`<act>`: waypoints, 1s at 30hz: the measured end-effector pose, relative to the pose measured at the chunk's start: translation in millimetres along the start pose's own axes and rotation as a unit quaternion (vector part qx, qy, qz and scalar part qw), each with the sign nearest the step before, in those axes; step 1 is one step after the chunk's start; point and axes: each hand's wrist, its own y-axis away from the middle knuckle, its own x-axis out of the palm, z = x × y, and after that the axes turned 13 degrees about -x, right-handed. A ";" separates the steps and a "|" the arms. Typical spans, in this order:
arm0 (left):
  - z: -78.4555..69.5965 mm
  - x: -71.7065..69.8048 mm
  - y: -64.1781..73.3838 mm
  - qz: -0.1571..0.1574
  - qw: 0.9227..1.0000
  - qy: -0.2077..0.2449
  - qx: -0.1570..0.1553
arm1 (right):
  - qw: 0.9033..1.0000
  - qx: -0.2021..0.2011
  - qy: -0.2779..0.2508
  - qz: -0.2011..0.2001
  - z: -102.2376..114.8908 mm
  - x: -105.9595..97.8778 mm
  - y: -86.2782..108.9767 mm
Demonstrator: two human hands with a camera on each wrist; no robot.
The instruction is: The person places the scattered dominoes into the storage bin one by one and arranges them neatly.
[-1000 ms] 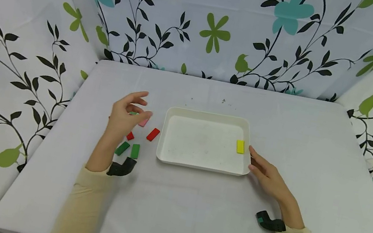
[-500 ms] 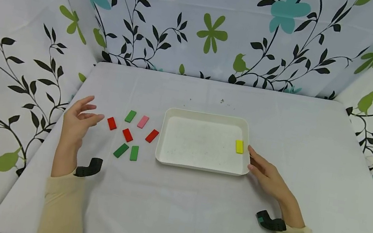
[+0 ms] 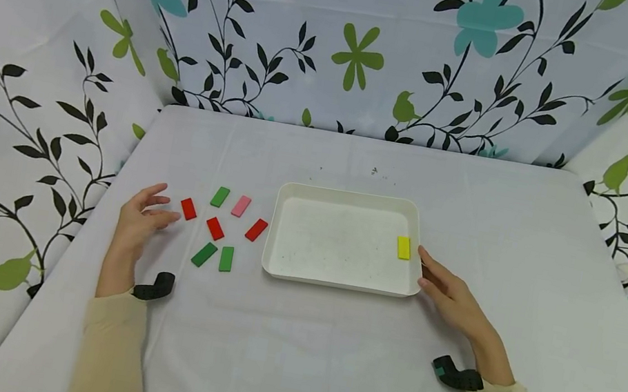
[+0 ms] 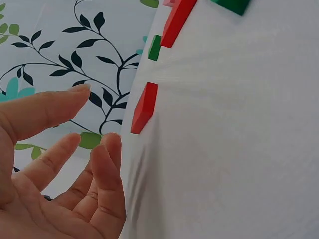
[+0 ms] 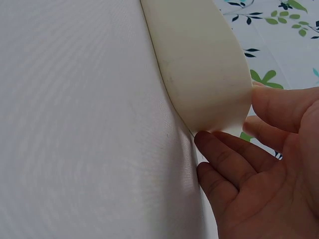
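In the head view my left hand [image 3: 132,231] hovers over the table's left side, beside the leftmost red block [image 3: 188,208]. Its fingers are apart and hold nothing. The left wrist view shows that red block [image 4: 144,108] just beyond my fingertips, not touched. At the right end of a shallow white tray [image 3: 331,276], my right hand [image 3: 450,300] holds the edge. Seen from the right wrist, the thumb rests at the tray's [image 5: 199,59] rim and other fingertips meet its lower side. A yellow block [image 3: 403,247] lies inside the tray near that end.
Left of the tray lie loose blocks: a pink block [image 3: 241,206], more red ones such as a red block [image 3: 256,230], and green ones such as a green block [image 3: 226,259]. Patterned cloth [image 3: 357,56] surrounds the white table [image 3: 322,365] at the back and sides.
My left hand has moved left from above the blocks, uncovering them, then slightly back toward the near red block. My right hand stays at the tray's edge.
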 end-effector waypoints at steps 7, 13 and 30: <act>5.5 7.5 -8.3 -0.022 0.998 -0.063 -0.012 | 1.000 0.006 0.008 -0.002 0.2 -1.2 -0.3; 10.0 13.2 -12.4 -0.028 0.994 -0.104 -0.019 | 1.000 0.004 0.014 -0.004 -2.6 -1.6 1.2; 15.6 19.5 -12.2 -0.074 0.970 -0.233 0.016 | 1.000 -0.007 0.009 -0.002 -3.3 0.3 1.3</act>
